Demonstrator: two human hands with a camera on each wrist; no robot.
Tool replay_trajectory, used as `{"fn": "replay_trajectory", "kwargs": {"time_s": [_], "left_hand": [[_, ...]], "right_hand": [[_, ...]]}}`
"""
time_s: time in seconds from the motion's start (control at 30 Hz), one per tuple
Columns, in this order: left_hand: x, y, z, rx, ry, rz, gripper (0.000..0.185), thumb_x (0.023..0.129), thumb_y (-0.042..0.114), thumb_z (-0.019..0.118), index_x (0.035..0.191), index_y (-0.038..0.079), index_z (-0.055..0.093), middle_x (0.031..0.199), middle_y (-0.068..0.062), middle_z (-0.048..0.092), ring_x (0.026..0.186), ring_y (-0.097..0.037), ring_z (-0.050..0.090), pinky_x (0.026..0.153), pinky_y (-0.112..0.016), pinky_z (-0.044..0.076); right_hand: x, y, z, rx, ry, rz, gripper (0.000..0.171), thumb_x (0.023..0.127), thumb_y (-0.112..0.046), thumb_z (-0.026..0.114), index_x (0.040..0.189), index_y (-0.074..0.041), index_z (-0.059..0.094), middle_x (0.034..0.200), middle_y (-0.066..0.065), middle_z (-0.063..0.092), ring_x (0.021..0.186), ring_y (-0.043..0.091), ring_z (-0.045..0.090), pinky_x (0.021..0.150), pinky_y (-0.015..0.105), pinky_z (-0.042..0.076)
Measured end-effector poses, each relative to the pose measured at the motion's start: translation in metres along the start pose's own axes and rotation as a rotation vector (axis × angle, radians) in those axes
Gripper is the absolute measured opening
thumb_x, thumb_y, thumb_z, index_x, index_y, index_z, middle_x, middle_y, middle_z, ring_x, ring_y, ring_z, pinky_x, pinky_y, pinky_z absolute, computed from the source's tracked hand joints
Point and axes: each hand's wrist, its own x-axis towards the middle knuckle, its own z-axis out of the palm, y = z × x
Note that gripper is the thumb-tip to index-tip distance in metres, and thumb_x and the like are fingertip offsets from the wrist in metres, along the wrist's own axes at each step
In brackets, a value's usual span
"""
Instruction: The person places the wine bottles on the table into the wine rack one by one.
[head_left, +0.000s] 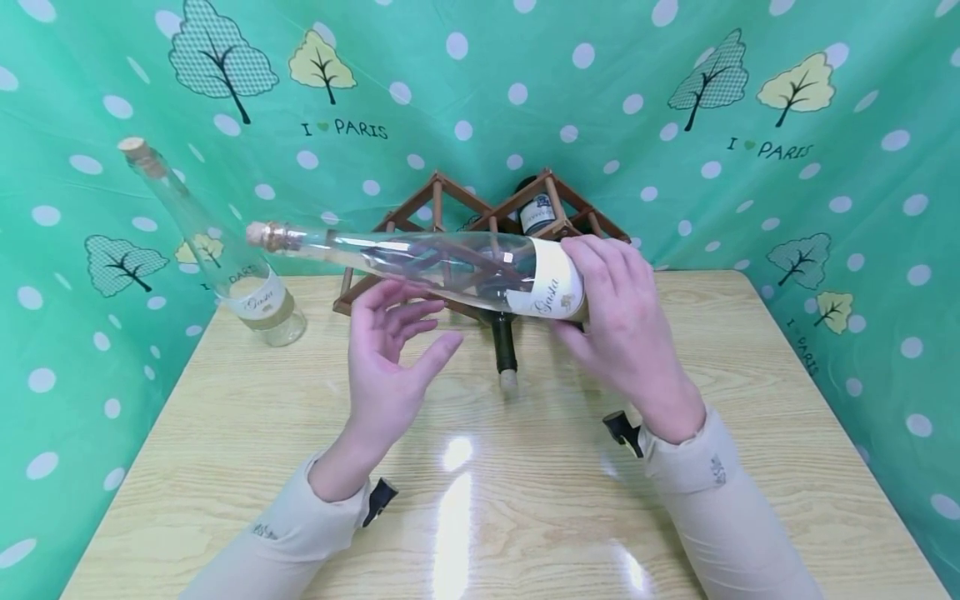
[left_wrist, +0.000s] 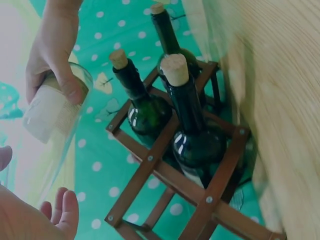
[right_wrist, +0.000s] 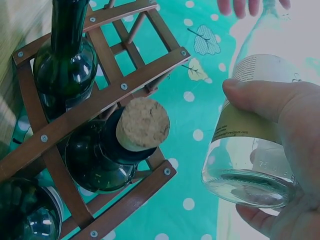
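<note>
My right hand (head_left: 630, 325) grips a clear glass bottle (head_left: 420, 258) round its labelled base end. The bottle lies nearly level in the air, its corked neck pointing left. My left hand (head_left: 390, 358) is below the bottle's middle, palm up, with loosely bent fingers and thumb apart; its fingertips come close to the glass. In the right wrist view, the right thumb (right_wrist: 260, 97) presses across the white and gold label. Behind the bottle stands a brown wooden wine rack (left_wrist: 150, 158), partly hidden in the head view.
Dark green corked bottles (left_wrist: 200, 142) sit in the rack, one neck (head_left: 504, 342) sticking out toward me. Another clear corked bottle (head_left: 262, 304) stands upright at the table's back left. Polka-dot green cloth (head_left: 517, 92) hangs behind the wooden table (head_left: 525, 500).
</note>
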Motion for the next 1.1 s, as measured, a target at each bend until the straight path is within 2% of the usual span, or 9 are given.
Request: {"fn": "replay_trajectory", "kwargs": {"time_s": [0.1, 0.2, 0.43, 0.6, 0.77, 0.93, 1.1], "left_hand": [[-0.002, 0.004, -0.004, 0.082, 0.001, 0.075, 0.069, 0.085, -0.002, 0.085, 0.140, -0.010, 0.045, 0.133, -0.019, 0.060, 0.118, -0.041, 0.065, 0.099, -0.039, 0.056], [-0.002, 0.007, -0.008, 0.153, 0.002, 0.162, 0.067, 0.088, 0.007, 0.087, 0.137, -0.014, 0.047, 0.131, -0.020, 0.061, 0.117, -0.038, 0.065, 0.098, -0.039, 0.055], [0.002, 0.016, -0.015, 0.299, 0.037, 0.360, 0.063, 0.092, 0.029, 0.087, 0.127, -0.014, 0.057, 0.124, -0.026, 0.061, 0.119, -0.034, 0.062, 0.098, -0.036, 0.055], [0.006, 0.020, -0.020, 0.429, 0.109, 0.498, 0.058, 0.091, 0.032, 0.087, 0.117, -0.013, 0.062, 0.119, -0.028, 0.065, 0.118, -0.039, 0.059, 0.101, -0.036, 0.050], [0.009, 0.022, -0.025, 0.529, 0.159, 0.604, 0.051, 0.091, 0.032, 0.086, 0.112, -0.009, 0.064, 0.118, -0.025, 0.066, 0.115, -0.040, 0.061, 0.104, -0.037, 0.048], [0.013, 0.025, -0.034, 0.608, 0.126, 0.691, 0.046, 0.094, 0.030, 0.084, 0.114, -0.007, 0.063, 0.119, -0.024, 0.065, 0.119, -0.042, 0.060, 0.110, -0.042, 0.048], [0.016, 0.028, -0.044, 0.714, 0.033, 0.712, 0.045, 0.098, 0.031, 0.079, 0.119, -0.007, 0.064, 0.124, -0.025, 0.063, 0.126, -0.045, 0.057, 0.115, -0.050, 0.044]], "right_hand": [[0.001, 0.001, -0.001, -0.005, 0.001, 0.000, 0.085, 0.075, -0.007, 0.095, 0.146, 0.003, 0.050, 0.140, 0.024, 0.059, 0.125, 0.045, 0.054, 0.111, 0.055, 0.041], [0.001, 0.002, -0.002, -0.011, -0.001, 0.004, 0.086, 0.074, -0.009, 0.096, 0.146, 0.002, 0.050, 0.140, 0.024, 0.059, 0.125, 0.045, 0.053, 0.110, 0.055, 0.041], [0.000, 0.003, -0.004, -0.028, -0.009, 0.011, 0.088, 0.073, -0.009, 0.098, 0.147, 0.001, 0.050, 0.141, 0.024, 0.059, 0.125, 0.045, 0.053, 0.108, 0.056, 0.043], [-0.002, 0.004, -0.006, -0.038, -0.024, 0.011, 0.088, 0.071, -0.005, 0.098, 0.145, 0.003, 0.051, 0.140, 0.025, 0.059, 0.124, 0.046, 0.053, 0.107, 0.057, 0.043], [-0.004, 0.006, -0.006, -0.050, -0.031, -0.002, 0.086, 0.070, -0.002, 0.097, 0.143, 0.004, 0.052, 0.140, 0.026, 0.059, 0.124, 0.047, 0.054, 0.109, 0.057, 0.042], [-0.006, 0.007, -0.007, -0.063, -0.043, -0.016, 0.087, 0.069, -0.002, 0.096, 0.144, 0.004, 0.052, 0.139, 0.027, 0.059, 0.124, 0.047, 0.054, 0.109, 0.058, 0.041], [-0.009, 0.008, -0.008, -0.072, -0.051, -0.028, 0.086, 0.069, -0.001, 0.096, 0.144, 0.003, 0.053, 0.139, 0.026, 0.060, 0.124, 0.049, 0.053, 0.110, 0.061, 0.041]]}}
